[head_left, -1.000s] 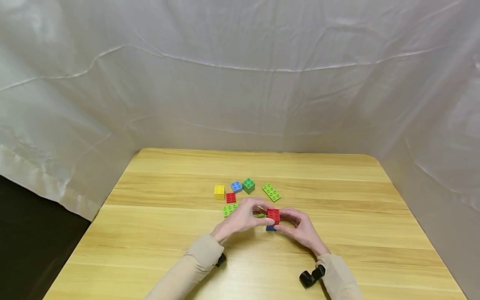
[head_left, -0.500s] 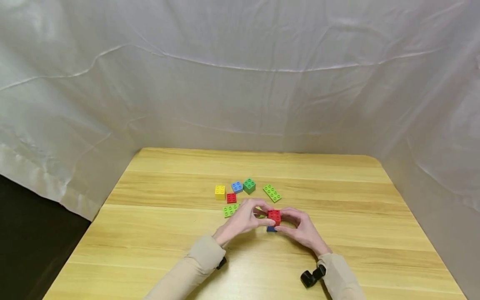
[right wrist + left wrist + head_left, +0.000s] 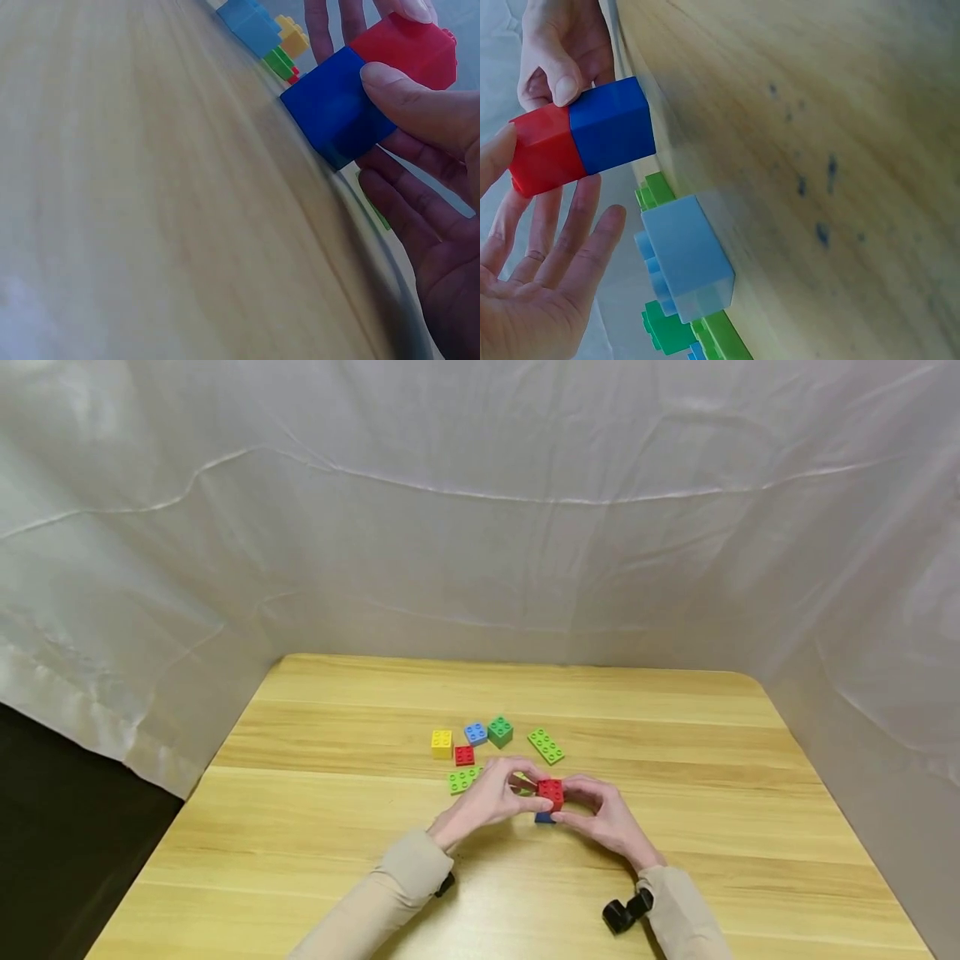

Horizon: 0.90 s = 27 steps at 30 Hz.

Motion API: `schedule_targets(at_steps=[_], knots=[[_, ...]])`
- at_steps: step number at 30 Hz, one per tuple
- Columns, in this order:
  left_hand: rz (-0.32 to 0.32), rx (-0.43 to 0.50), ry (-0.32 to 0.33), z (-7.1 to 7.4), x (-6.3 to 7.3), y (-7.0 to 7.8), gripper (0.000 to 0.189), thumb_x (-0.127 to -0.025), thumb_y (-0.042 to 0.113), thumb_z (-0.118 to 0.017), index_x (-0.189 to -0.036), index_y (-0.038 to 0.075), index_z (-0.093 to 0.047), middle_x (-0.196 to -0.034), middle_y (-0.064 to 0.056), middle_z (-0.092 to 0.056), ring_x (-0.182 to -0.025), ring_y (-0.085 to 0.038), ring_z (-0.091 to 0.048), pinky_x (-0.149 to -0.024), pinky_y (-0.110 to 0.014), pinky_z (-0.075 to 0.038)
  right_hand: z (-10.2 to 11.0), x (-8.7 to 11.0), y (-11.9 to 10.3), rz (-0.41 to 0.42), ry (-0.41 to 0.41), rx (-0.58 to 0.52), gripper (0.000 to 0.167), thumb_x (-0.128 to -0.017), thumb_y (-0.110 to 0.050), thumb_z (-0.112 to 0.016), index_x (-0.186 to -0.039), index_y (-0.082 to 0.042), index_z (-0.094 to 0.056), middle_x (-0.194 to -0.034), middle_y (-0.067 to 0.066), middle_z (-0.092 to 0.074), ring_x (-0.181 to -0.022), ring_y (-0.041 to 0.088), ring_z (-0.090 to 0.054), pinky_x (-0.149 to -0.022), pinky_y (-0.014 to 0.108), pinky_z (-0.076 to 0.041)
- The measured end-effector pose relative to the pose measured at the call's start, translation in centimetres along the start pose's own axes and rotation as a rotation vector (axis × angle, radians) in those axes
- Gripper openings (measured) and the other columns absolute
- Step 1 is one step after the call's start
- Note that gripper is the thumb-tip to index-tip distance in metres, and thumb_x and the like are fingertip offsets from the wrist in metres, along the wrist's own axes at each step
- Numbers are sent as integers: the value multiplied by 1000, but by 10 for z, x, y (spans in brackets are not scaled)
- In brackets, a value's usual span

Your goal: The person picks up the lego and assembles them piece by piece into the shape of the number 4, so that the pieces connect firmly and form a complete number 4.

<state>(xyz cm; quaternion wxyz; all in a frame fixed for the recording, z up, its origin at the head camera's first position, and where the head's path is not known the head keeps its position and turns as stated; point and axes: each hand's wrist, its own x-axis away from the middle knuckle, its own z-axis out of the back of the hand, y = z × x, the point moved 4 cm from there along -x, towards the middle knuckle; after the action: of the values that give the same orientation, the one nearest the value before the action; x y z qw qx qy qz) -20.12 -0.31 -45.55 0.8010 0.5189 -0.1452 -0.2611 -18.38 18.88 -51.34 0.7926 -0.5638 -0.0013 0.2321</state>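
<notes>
A red brick [image 3: 551, 791] sits on top of a dark blue brick [image 3: 544, 817], the two joined face to face in both wrist views. My left hand [image 3: 489, 797] pinches the red brick between thumb and fingers. From the other side, my right hand [image 3: 609, 820] grips the pair, its thumb on the blue brick [image 3: 330, 112] close to the seam in the right wrist view. Under my left hand stands a larger light blue brick [image 3: 690, 255], hidden from the head view.
Behind the hands lie a yellow brick [image 3: 442, 744], a flat red brick [image 3: 464, 756], a small blue brick [image 3: 476, 733], a green brick [image 3: 500, 732] and a lime plate [image 3: 546, 747]. Another lime plate [image 3: 461, 781] is partly covered by my left hand. Pale sheeting [image 3: 480, 552] surrounds the wooden table [image 3: 675, 718].
</notes>
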Motion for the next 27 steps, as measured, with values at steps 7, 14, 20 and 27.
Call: schedule_targets(at_steps=[7, 14, 20, 27], knots=[[27, 6, 5, 1, 0, -1, 31, -85, 18, -82, -113, 8, -73, -115, -9, -74, -104, -28, -72, -94, -40, -60, 1, 0, 0, -44, -9, -19, 34, -84, -10, -81, -117, -6, -71, -116, 13, -70, -104, 2, -68, -97, 20, -55], [20, -24, 20, 1, 0, 0, 33, -84, 21, -83, -113, 10, -73, -111, -6, -76, -106, -28, -70, -99, -45, -57, 0, 0, 1, -74, -31, -47, 35, -85, -11, -80, -118, -9, -70, -118, 13, -69, -105, 5, -69, -97, 22, -56], [-7, -41, 30, 1, 0, -3, 34, -83, 21, -83, -114, 10, -73, -110, -6, -76, -104, -28, -70, -96, -42, -58, 0, 1, 0, -86, -30, -66, 36, -85, -11, -81, -119, -9, -69, -118, 13, -69, -105, 6, -69, -97, 22, -56], [-36, -17, 9, 6, 4, -7, 52, -82, 23, -84, -127, 5, -67, -123, -11, -72, -112, -31, -66, -101, -48, -55, 1, 1, -1, -83, -36, -59, 36, -85, -11, -80, -120, -9, -69, -120, 13, -69, -105, 8, -69, -98, 24, -56]])
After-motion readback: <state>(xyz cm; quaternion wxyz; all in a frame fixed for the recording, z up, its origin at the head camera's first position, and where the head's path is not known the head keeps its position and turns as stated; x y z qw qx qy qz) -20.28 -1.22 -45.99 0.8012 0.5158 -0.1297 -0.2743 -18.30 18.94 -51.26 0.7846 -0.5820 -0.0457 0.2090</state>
